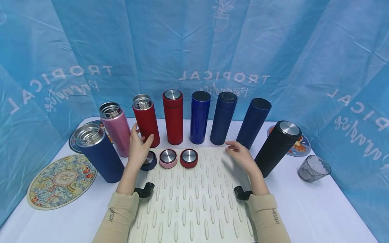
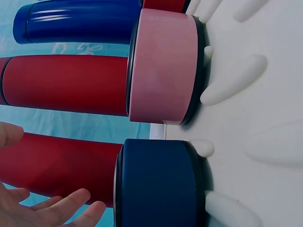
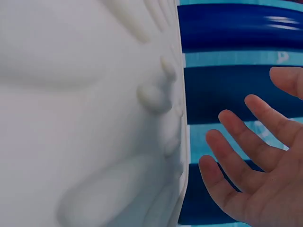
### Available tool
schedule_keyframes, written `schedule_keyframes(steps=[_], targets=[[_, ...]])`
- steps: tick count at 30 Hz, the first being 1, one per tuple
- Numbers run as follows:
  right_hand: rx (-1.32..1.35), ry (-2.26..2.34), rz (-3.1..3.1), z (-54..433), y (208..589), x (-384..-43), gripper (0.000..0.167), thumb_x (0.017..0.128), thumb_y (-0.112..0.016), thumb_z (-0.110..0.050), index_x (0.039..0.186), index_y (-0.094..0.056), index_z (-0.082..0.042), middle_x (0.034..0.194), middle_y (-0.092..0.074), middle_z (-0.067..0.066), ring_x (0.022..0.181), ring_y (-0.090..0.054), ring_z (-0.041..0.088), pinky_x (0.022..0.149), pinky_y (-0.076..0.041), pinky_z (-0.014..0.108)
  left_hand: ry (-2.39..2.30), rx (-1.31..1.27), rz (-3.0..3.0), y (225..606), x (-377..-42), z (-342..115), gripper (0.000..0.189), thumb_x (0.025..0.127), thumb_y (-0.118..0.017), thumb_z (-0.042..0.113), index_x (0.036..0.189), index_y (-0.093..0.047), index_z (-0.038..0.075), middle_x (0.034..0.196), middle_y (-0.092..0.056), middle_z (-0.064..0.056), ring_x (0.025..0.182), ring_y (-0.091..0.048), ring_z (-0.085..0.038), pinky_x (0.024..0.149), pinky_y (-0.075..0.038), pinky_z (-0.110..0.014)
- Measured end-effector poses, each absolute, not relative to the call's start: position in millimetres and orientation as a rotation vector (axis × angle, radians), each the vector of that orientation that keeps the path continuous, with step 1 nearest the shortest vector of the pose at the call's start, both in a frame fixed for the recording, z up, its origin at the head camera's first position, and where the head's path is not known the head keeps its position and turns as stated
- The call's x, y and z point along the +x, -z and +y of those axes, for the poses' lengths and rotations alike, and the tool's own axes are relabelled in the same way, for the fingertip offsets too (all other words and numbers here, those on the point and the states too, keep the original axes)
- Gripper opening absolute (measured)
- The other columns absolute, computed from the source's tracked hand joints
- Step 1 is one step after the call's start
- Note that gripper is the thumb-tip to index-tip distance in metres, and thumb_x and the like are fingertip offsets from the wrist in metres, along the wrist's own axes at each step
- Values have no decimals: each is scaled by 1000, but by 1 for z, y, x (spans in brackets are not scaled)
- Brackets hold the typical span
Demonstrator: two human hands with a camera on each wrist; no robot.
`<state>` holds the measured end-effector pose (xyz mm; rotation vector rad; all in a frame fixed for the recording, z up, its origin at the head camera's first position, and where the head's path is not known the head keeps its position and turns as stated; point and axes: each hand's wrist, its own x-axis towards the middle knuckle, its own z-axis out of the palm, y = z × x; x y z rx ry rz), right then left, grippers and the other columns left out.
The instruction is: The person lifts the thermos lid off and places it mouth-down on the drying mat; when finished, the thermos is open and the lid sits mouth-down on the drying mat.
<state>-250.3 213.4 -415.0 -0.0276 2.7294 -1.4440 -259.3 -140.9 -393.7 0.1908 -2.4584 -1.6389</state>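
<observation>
Notice first the creased blue curtain (image 1: 188, 40) hung round the far, left and right sides, printed with reversed lettering; below it, the white bench (image 1: 322, 212) bearing a cream ridged mat (image 1: 217, 221), with a patterned oval placemat (image 1: 45, 189) at left; find the open red flask (image 1: 147, 123) upright on the far side, between the open pink flask (image 1: 118, 136) and the capped red flask (image 1: 173, 123); judging by the reach, best close round the lower body evenly, keep it upright and avoid jolting the pink neighbour; left hand (image 1: 139, 145) set about it, fingers loosely spread to either side, with no firm grip showing and contact hard to tell; right hand (image 1: 242, 156) half spread at the mat's far edge, holding nothing; leave the tinted glass (image 1: 314, 168) at right alone; mind the blue lid (image 1: 149, 162), partly hidden beside the left arm, then the pink lid (image 1: 168, 159) and red lid (image 1: 189, 158) in line with it; lift clear of all three.
</observation>
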Motion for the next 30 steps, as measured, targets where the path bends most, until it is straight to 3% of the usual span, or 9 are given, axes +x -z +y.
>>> schedule_keyframes(steps=[8,16,24,30], targets=[[33,1350,2729,219,419,-251,40,92,-53,-27,127,-52,-7,121,-56,17,112,-51,32,94,-40,46,1563,187,-2553,385,-254,-133,83,91,-56,25,148,2,11,147,-16,-24,130,-32,-41,101,-35,-51],[33,1322,2733,219,422,-252,40,92,-54,-28,126,-53,-8,119,-57,16,109,-51,30,91,-42,44,1435,64,-2740,365,-246,-111,74,89,-57,29,142,-13,3,133,-31,-26,120,-37,-37,95,-40,-53],[29,1300,2739,220,422,-254,40,92,-54,-28,126,-52,-9,117,-57,15,107,-53,29,89,-43,43,1468,-36,-2762,355,-273,-83,96,87,-58,39,146,11,10,150,-2,-24,135,-20,-43,102,-28,-59],[10,1300,2732,219,420,-251,40,92,-54,-28,126,-52,-8,117,-58,15,107,-54,29,88,-44,43,1465,-31,-2583,373,-298,-68,108,79,-69,39,146,10,12,149,-8,-23,135,-22,-39,104,-28,-55]])
